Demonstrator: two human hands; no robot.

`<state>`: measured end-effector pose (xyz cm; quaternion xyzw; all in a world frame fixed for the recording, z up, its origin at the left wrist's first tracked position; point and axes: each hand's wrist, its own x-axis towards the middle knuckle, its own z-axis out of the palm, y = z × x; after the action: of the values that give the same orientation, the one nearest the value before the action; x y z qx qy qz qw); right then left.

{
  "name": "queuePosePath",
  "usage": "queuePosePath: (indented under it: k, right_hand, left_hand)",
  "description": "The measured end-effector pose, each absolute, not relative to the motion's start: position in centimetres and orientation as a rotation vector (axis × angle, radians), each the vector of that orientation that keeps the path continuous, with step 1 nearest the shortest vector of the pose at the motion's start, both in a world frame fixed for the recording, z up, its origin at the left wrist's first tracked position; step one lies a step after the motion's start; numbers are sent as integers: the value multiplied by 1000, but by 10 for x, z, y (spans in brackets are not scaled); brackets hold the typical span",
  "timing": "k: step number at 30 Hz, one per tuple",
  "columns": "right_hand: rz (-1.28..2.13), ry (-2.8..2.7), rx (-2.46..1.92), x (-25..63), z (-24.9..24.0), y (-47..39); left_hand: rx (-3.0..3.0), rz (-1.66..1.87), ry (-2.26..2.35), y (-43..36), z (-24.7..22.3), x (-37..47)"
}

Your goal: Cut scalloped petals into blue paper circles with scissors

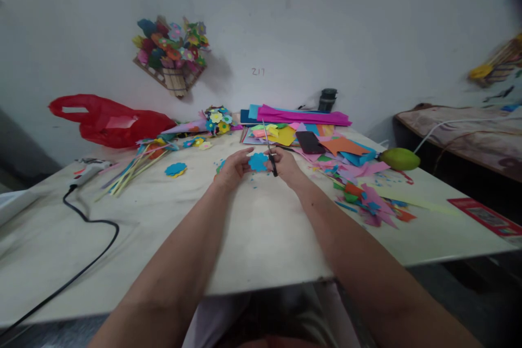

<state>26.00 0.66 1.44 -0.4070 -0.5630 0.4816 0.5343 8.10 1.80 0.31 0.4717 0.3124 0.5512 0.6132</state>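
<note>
A blue scalloped paper flower [258, 162] is held up between my two hands over the middle of the table. Its left edge is pinched by the fingers of my left hand [234, 168]. My right hand [286, 165] is closed on a pair of scissors [272, 165], whose blades point up and away from me. The fingertips of that hand also lie close to the flower's right edge; whether they touch it I cannot tell. Small blue scraps lie on the table below, and a few coloured pieces are partly hidden behind my left hand. To the left rests a stack of blue and yellow paper flowers [175, 169].
Paper scraps [373, 201] spread over the right side, near a phone [310, 142] and a green fruit [399, 159]. Folded coloured paper [304, 115] lies at the back by a dark cup [327, 100]. Leftward are a red bag [110, 122], thin sticks [130, 171] and a black cord [95, 221].
</note>
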Motion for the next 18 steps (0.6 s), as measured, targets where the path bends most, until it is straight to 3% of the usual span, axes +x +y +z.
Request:
queuePosePath:
  k: [7,18]
  right_hand:
    - [1177,-1367,-954,259,17,3]
    - [1154,-1314,-1003,259,20,0]
  left_hand:
    - [1223,1132,856,16,1,81]
    - [1180,1201,881,15,2,82]
